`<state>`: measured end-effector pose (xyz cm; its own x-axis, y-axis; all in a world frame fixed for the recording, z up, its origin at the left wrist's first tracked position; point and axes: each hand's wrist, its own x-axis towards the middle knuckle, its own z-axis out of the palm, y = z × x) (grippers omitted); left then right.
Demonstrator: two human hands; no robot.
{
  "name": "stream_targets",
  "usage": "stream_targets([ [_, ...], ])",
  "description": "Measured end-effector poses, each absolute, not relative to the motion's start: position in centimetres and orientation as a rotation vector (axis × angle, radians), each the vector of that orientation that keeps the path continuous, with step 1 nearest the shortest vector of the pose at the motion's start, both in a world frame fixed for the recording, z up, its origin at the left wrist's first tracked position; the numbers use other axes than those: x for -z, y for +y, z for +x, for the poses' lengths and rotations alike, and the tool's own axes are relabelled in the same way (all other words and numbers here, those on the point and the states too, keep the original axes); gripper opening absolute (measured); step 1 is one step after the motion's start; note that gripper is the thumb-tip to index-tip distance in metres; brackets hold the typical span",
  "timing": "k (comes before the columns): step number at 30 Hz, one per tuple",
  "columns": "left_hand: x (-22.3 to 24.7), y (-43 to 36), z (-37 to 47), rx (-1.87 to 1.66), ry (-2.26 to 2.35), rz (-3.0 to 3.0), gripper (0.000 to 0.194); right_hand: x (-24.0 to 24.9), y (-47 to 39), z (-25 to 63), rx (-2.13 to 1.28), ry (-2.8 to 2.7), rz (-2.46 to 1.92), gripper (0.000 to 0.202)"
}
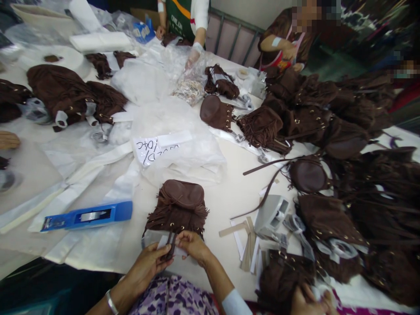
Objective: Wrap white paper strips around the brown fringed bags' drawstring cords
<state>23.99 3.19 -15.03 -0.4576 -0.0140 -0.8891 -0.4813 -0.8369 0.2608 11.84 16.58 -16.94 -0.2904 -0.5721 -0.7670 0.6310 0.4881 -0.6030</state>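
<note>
Fingers of the left hand (151,263) are clamped on a dark strap (172,239); whether it is also pinched by the adjacent right hand (194,247) cannot be told. The fringed bag (179,210) is laid on the table (232,183).

Off-white surface (228,192), crowded; clock centred on the view. At 7 o'clock, a fringed brown bag (183,197) lying flat. At 8, a blue dispenser (121,211) on pale plastic sheeting (82,245). Just off centre toward 10, a clear plastic bag (203,153) with black marker writing. At 10, a flat white roll (77,61). From 2 to 4, heaped brown bags (315,118). At 4, a grey dispenser (267,216); at 5, loose paper strips (247,247).
</note>
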Motion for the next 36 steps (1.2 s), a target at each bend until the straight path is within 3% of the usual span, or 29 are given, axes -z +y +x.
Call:
stream_targets([
  [13,14.6,3.6,23.7,-2.255,0.818,-1.509,0.049,17.3,16.6,11.2,1.030,1.483,-0.017,0.015],
  [21,14.4,3.8,23.6,-2.216,0.881,-1.520,0.046,16.4,16.6,12.0,1.055,1.576,-0.028,0.020],
  [28,14.9,3.9,23.4,-2.203,0.995,-1.551,0.033,15.4,16.9,13.5,1.253,1.602,0.102,0.041],
  [36,17.0,4.2,24.3,-2.144,1.297,-1.574,0.015,13.5,18.0,14.8,1.579,1.111,0.372,0.043],
])
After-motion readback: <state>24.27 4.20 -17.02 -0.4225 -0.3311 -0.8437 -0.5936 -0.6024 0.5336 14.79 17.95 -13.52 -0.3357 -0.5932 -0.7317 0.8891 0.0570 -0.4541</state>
